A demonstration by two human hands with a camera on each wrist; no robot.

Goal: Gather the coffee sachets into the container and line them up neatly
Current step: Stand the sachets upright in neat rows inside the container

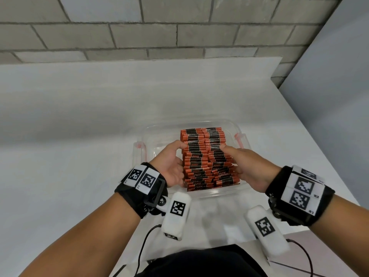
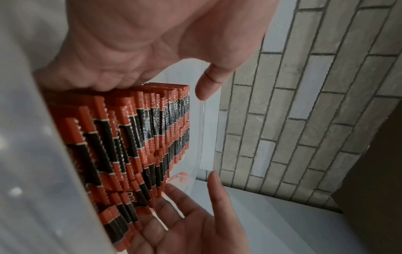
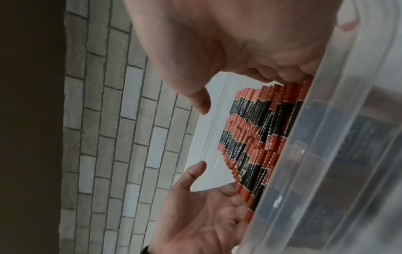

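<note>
A clear plastic container sits on the white table just in front of me. Several orange-and-black coffee sachets stand on edge inside it in two packed rows. My left hand presses flat against the left ends of the near sachets, thumb raised. My right hand presses against the right ends, index finger pointing forward. In the left wrist view the left hand touches the sachets from above and the right hand from below. The right wrist view shows the right hand, the sachets and the left hand.
The container's left part holds no sachets. Red latches sit on its two sides. A grey brick wall stands behind the table, and the table edge runs down the right. Cables hang at the near edge.
</note>
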